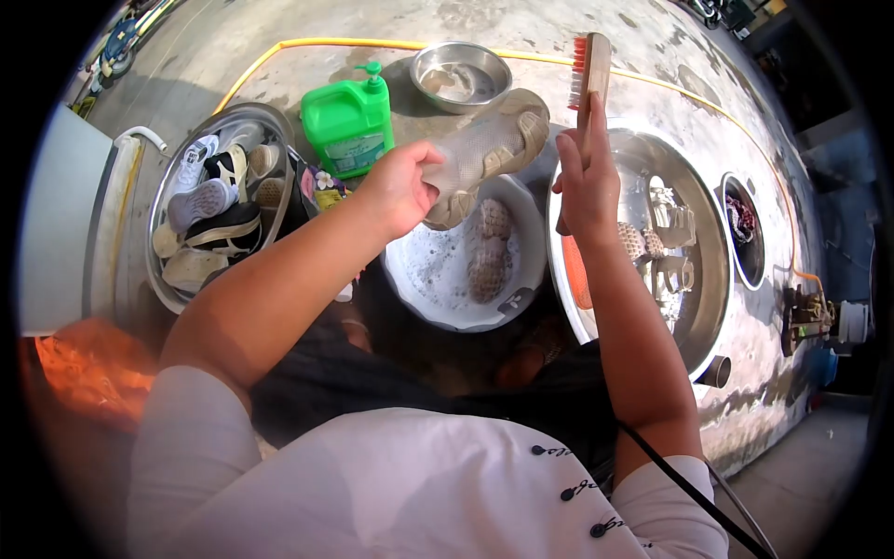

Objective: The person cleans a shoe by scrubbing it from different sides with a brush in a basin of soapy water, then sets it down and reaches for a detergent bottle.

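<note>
My left hand [402, 189] grips a beige sandal [484, 147] by one end, holding it up over the rim of a white basin [419, 279]. In my right hand [589, 186] is a wooden brush [597, 79], upright, its red and white bristles facing left. Brush and sandal are apart. Inside the white basin, another shoe [490, 252] with a knobbly sole lies in soapy water. To the right, a large metal tub [712, 233] holds pale sandals [672, 224] and an orange item [575, 272], partly hidden by my right arm.
A metal tub of shoes [158, 224] stands at the left. Beyond the white basin are a green pump bottle [346, 126] and a small metal bowl [459, 56]. A yellow hose [363, 43] crosses the concrete. A dark bucket [742, 228] with cloth is far right.
</note>
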{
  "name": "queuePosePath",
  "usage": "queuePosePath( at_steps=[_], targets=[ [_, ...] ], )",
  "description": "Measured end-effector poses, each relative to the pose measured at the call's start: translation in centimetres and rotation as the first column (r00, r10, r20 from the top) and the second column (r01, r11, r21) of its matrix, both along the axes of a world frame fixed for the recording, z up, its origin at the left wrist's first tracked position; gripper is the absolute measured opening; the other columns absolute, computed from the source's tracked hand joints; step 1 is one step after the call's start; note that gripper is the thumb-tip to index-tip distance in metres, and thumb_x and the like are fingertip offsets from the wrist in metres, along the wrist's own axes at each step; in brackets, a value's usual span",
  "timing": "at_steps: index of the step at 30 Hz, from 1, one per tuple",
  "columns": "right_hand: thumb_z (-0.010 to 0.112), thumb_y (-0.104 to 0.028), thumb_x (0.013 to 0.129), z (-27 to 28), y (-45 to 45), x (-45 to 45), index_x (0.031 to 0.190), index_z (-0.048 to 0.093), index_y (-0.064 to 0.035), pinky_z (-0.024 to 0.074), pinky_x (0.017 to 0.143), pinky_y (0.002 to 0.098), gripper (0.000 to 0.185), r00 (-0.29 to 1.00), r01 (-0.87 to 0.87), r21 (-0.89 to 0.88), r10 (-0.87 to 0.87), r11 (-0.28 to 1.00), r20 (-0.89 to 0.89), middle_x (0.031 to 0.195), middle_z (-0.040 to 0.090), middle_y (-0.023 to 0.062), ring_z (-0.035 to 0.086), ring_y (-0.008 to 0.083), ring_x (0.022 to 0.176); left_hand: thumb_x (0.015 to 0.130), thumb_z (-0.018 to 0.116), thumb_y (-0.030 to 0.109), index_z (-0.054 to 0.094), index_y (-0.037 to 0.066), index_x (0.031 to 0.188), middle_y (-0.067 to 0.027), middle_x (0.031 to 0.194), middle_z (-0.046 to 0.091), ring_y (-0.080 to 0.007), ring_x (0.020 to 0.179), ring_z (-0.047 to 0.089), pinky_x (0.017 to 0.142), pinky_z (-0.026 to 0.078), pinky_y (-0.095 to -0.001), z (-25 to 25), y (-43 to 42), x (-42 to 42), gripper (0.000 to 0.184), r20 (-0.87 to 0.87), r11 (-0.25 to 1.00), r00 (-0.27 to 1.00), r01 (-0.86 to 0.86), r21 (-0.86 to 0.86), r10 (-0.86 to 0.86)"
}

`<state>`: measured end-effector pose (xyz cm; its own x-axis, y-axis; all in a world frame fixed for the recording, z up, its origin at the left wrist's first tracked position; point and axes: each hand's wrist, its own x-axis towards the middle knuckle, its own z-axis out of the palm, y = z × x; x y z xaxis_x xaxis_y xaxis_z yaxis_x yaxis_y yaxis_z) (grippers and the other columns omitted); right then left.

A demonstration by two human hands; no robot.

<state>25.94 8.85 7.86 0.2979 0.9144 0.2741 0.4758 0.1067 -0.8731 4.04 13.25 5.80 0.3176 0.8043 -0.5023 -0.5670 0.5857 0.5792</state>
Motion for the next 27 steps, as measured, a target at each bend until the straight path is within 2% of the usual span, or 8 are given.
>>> queuePosePath(
  at_steps=[6, 9, 14, 16, 18, 22, 24, 27],
  targets=[
    [0.070, -0.025, 0.087, 0.1, 0.0, 0.1, 0.151, 0.023, -0.0120, 0.0393, 0.043, 0.0225, 0.081, 0.966, -0.078, -0.094, 0.051, 0.992, -0.255, 0.075, 0.057, 0.0029, 0.045, 0.0068, 0.048, 0.082, 0.065, 0.009, 0.054, -0.002, 0.120, -0.0114, 0.116, 0.061, -0.0210, 0.107, 0.058, 0.097, 0.044, -0.0327, 1.5, -2.1, 0.6, 0.041, 0.076, 0.916, 0.917, 0.380, 0.133, -0.391],
    [0.070, -0.030, 0.087, 0.1, -0.3, -0.4, 0.151, 0.025, -0.0111, 0.0394, 0.042, 0.0238, 0.080, 0.957, -0.072, -0.209, 0.009, 0.975, -0.289, 0.074, 0.057, 0.0023, 0.045, 0.0075, 0.048, 0.080, 0.070, 0.006, 0.055, -0.003, 0.124, -0.0101, 0.113, 0.064, -0.0168, 0.106, 0.060, 0.094, 0.044, -0.0308, 1.8, -2.6, 1.2, 0.047, -0.453, 0.745, 0.781, 0.590, 0.312, -0.429],
    [0.056, -0.031, 0.097, -0.6, -0.1, -0.1, 0.149, 0.029, -0.0113, 0.0420, 0.044, 0.0256, 0.062, 0.958, -0.108, -0.342, 0.006, 0.933, -0.286, 0.080, 0.060, 0.0029, 0.047, 0.0087, 0.049, 0.081, 0.068, 0.005, 0.058, -0.004, 0.118, -0.0121, 0.110, 0.065, -0.0188, 0.098, 0.063, 0.089, 0.048, -0.0319, -0.1, -1.9, 1.6, 0.040, -0.477, 0.825, 0.806, 0.507, 0.251, -0.350],
    [0.047, -0.025, 0.101, -0.3, -0.8, -0.6, 0.149, 0.031, -0.0131, 0.0438, 0.046, 0.0254, 0.052, 0.990, 0.000, -0.172, -0.024, 0.985, -0.139, 0.083, 0.061, 0.0035, 0.046, 0.0087, 0.049, 0.081, 0.067, 0.004, 0.059, -0.005, 0.117, -0.0127, 0.108, 0.066, -0.0195, 0.095, 0.064, 0.087, 0.049, -0.0324, -0.2, -1.2, 1.5, 0.038, -0.406, 0.858, 0.850, 0.453, 0.242, -0.334],
    [0.045, -0.020, 0.101, -0.4, -2.2, -0.8, 0.148, 0.032, -0.0157, 0.0483, 0.052, 0.0291, 0.049, 0.997, -0.016, -0.233, -0.002, 0.972, -0.076, 0.089, 0.065, 0.0063, 0.056, 0.0120, 0.057, 0.080, 0.067, 0.003, 0.059, -0.011, 0.109, -0.0177, 0.101, 0.065, -0.0241, 0.085, 0.066, 0.076, 0.053, -0.0374, -0.3, -0.4, 1.3, 0.032, -0.265, 0.929, 0.915, 0.346, 0.133, -0.303],
    [0.056, -0.018, 0.094, -2.3, -4.5, -1.7, 0.147, 0.034, -0.0265, 0.0514, 0.070, 0.0425, 0.058, 0.851, -0.201, -0.102, 0.225, 0.974, 0.475, 0.095, 0.064, 0.0144, 0.065, 0.0335, 0.082, 0.080, 0.067, 0.002, 0.060, -0.011, 0.108, -0.0177, 0.100, 0.065, -0.0253, 0.086, 0.066, 0.077, 0.052, -0.0378, -0.7, 0.4, 0.8, 0.032, -0.211, 0.962, 0.945, 0.267, 0.054, -0.250],
    [0.057, -0.019, 0.093, -4.2, -3.8, -1.9, 0.146, 0.034, -0.0326, 0.0510, 0.068, 0.0444, 0.059, 0.859, -0.192, -0.118, 0.225, 0.974, 0.460, 0.089, 0.061, 0.0139, 0.063, 0.0366, 0.078, 0.080, 0.067, 0.004, 0.060, -0.011, 0.107, -0.0185, 0.101, 0.065, -0.0255, 0.086, 0.065, 0.077, 0.051, -0.0378, -1.4, -0.6, 1.7, 0.032, -0.478, 0.910, 0.849, 0.360, 0.207, -0.227],
    [0.055, -0.023, 0.094, -4.5, -2.7, -1.8, 0.145, 0.035, -0.0348, 0.0498, 0.064, 0.0456, 0.056, 0.821, -0.155, -0.134, 0.203, 0.979, 0.534, 0.083, 0.059, 0.0122, 0.062, 0.0357, 0.073, 0.079, 0.068, 0.005, 0.060, -0.011, 0.108, -0.0190, 0.101, 0.065, -0.0247, 0.086, 0.065, 0.078, 0.050, -0.0376, -1.3, -0.5, 2.0, 0.033, -0.481, 0.888, 0.837, 0.403, 0.222, -0.260]
  ],
)
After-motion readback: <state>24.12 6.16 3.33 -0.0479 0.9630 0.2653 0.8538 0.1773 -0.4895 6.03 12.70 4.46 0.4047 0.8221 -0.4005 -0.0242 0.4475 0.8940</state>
